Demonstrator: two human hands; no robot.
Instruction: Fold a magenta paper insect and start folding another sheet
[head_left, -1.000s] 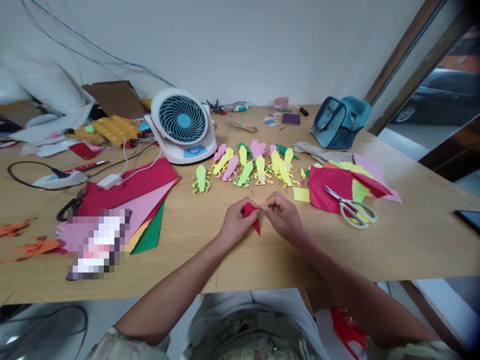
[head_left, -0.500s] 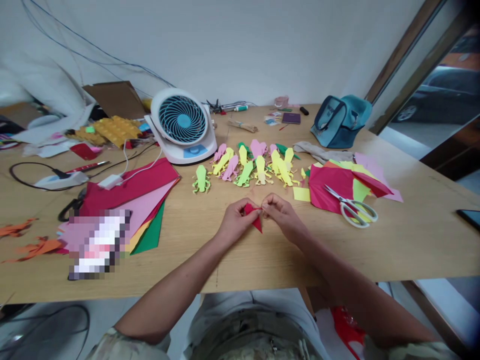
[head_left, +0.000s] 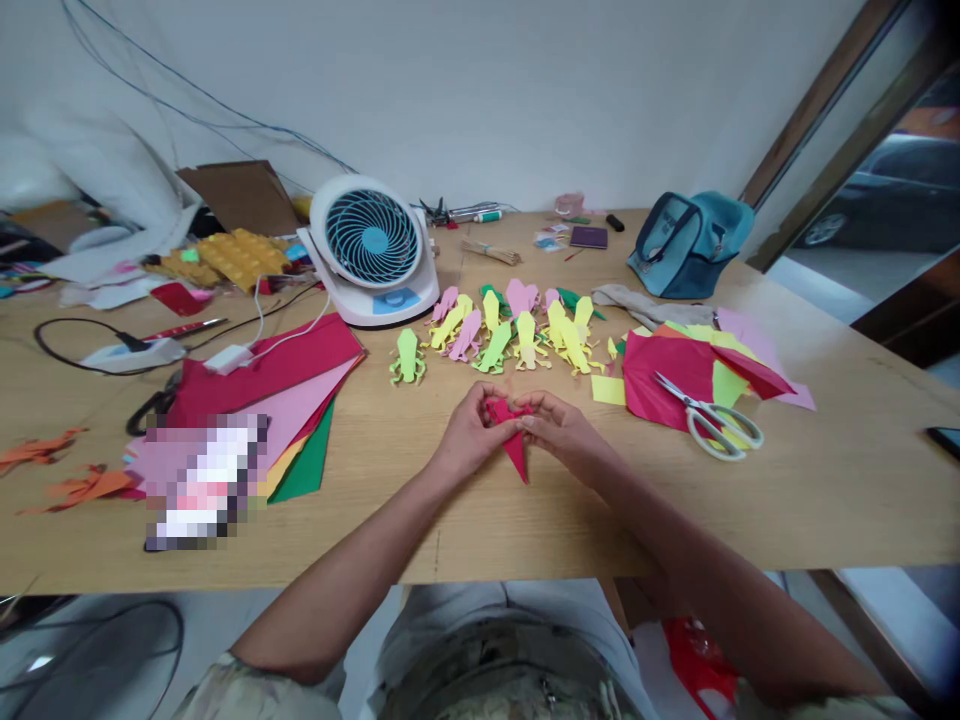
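At the left of my remote view, coloured paper sheets [head_left: 292, 382] are lying on the table [head_left: 390, 500]. At centre, the left hand [head_left: 471, 432] is pinching a folded red paper [head_left: 515, 456], its narrow tip pointing toward the lower edge; the right hand [head_left: 561, 426] is grasping its other side. I am judging it light, stiffer along the folds, easily creased or torn, so I am favouring a gentle pinch on the thicker layers, off the tip. At right, white-handled scissors [head_left: 694, 405] are resting on loose paper [head_left: 670, 372].
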